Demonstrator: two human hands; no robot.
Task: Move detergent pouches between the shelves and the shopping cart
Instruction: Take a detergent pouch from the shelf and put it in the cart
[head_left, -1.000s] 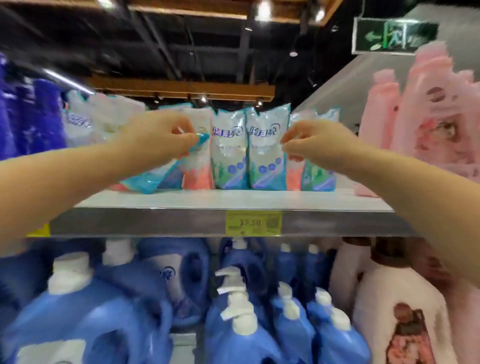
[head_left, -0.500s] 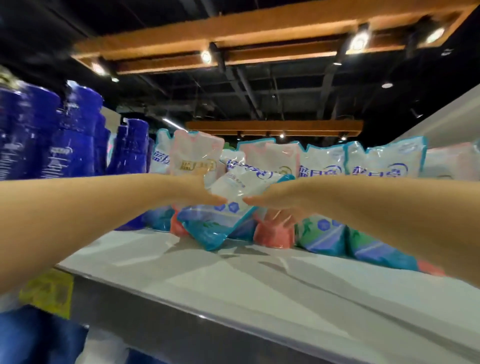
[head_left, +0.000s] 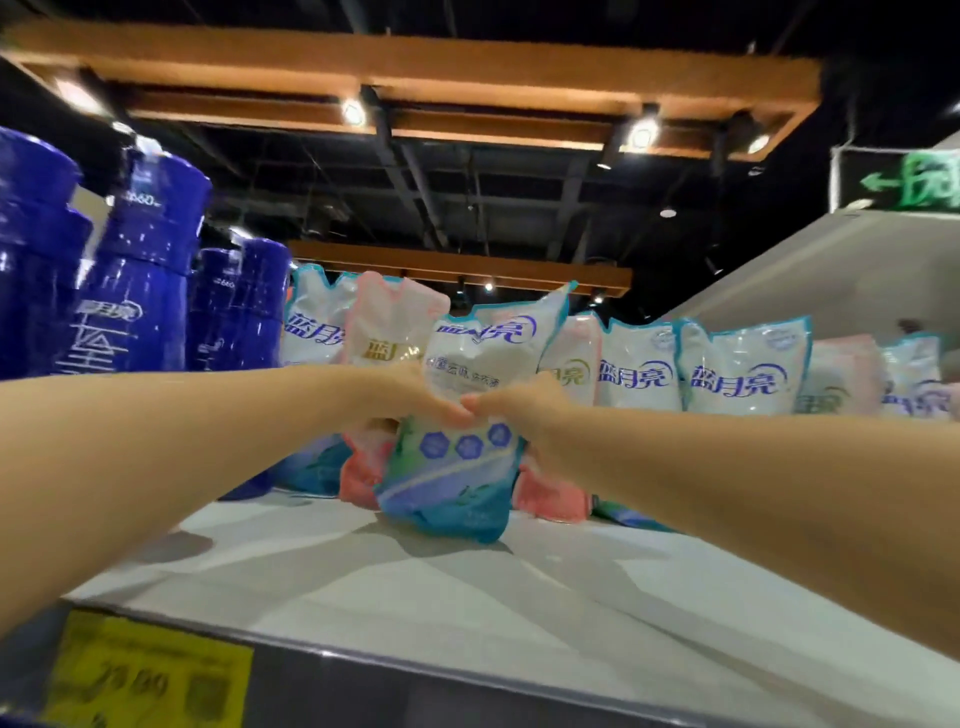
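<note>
"Well, what stands at the left?"

"Dark blue bottles (head_left: 140, 291), cut off by the frame edge, on a pale shelf (head_left: 415, 597). Its yellow price tag (head_left: 145, 675) is too blurred to read."

"And the hands?"

"The left hand (head_left: 410, 395) and right hand (head_left: 524, 415) both grasp one blue-and-white detergent pouch (head_left: 467, 441) at its middle, thumbs nearly meeting in front. The other fingers are hidden behind it. The pouch is upright, low over the shelf; contact is unclear."

"Further right?"

"More pouches (head_left: 743, 369) in a row, the far ones blurred. A green sign (head_left: 904, 179) is cut off."
</note>
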